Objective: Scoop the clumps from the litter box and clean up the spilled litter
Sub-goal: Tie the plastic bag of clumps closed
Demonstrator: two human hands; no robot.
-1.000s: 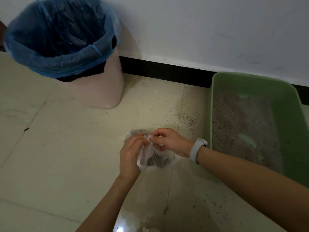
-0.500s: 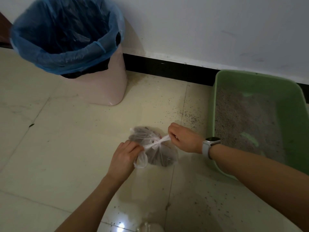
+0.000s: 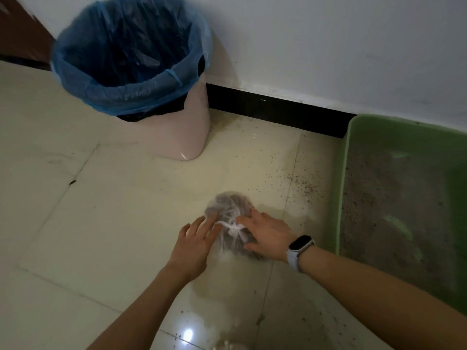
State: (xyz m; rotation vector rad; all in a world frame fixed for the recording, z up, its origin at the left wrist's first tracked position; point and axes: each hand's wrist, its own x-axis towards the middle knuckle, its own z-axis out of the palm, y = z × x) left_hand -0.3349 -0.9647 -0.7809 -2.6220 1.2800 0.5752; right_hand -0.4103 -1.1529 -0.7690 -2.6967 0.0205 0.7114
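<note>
1. The green litter box (image 3: 394, 198) sits on the floor against the wall at the right. Its grey litter lies thin enough that pale green patches of the base show through. By the look of it, the scooping step is largely done.
2. The pink bin (image 3: 177, 132), lined with a blue bag (image 3: 121, 79), stands against the wall at the left, well apart from the litter box. It looks the likely place for the waste.
3. The clear plastic bag (image 3: 227, 205) of dark clumps rests on the tiled floor (image 3: 101, 223) between bin and box. Half a second ago both hands were pulling its twisted ends apart to tighten it. Now the knot (image 3: 233, 227) is tied and lies on top, so the clumps are sealed in.
4. The right hand (image 3: 267, 236), with a watch (image 3: 300, 246) at the wrist, has let go and lies with loose, spread fingers against the bag's near side.
5. The left hand (image 3: 194, 238) has also released, its fingers straight and just touching the bag's left edge.
6. Spilled litter (image 3: 300, 183) dots the tiles beside the box, with more grains near the camera. That cleanup is not yet done.
</note>
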